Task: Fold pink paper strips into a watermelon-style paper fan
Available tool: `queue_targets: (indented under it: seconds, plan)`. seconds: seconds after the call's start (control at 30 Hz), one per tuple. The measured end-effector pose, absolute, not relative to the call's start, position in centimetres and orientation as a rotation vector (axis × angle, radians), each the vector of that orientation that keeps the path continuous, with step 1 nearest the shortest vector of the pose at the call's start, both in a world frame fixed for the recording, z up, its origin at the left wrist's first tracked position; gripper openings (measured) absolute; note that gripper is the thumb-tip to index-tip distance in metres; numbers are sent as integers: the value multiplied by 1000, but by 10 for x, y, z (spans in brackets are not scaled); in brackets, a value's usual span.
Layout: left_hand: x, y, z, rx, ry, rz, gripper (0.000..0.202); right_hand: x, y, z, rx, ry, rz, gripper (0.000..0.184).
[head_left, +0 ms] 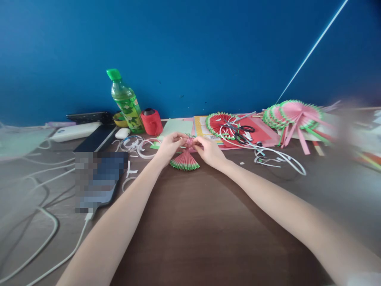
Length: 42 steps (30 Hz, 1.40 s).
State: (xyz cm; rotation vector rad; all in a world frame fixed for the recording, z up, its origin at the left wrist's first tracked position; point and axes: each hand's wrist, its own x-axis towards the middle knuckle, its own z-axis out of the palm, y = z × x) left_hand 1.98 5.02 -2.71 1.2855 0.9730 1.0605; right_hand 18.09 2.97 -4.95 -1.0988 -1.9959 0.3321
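Between my two hands, above the middle of the table, is a pleated paper fan [185, 160], pink with a green and white edge. It spreads out below and above a narrow pinched waist. My left hand [172, 147] grips it at the waist from the left, thumb and fingers pressed together. From the right, my right hand [208, 150] pinches the same waist with thumb and forefinger. The fingertips partly hide the fan's middle.
Behind my hands lie coloured paper sheets [177, 126], a red pleated fan [218, 124] and black-handled scissors [242, 133]. Finished pink fans [300, 113] are at right. A green bottle [126, 103], a red container [151, 122], a phone [104, 178] and white cables [55, 222] sit at left.
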Motion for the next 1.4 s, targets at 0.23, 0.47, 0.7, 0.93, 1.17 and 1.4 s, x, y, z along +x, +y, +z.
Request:
queue_targets:
  seconds: [0.23,0.47,0.7,0.93,1.17,1.4]
  plan:
    - [20,51,-29,1393,959,1113,13,179,28,-47,-1117,-2038,250,9]
    - [25,48,-31,1676,905,1027,28,180,27,-47,-1112,-2034,197,9]
    - [28,46,-27,1672,936,1091,23,179,27,-45,-1064,-1791,469,8]
    - [27,47,-28,1726,1007,1161,40,179,32,-45,-1094,-1796,605,8]
    - [29,44,-26,1688,991,1139,50,179,33,-47,-1061,-1755,779,21]
    - [34,38,-28,1644,930,1157,44,182,35,-46,-1012,-1697,964,10]
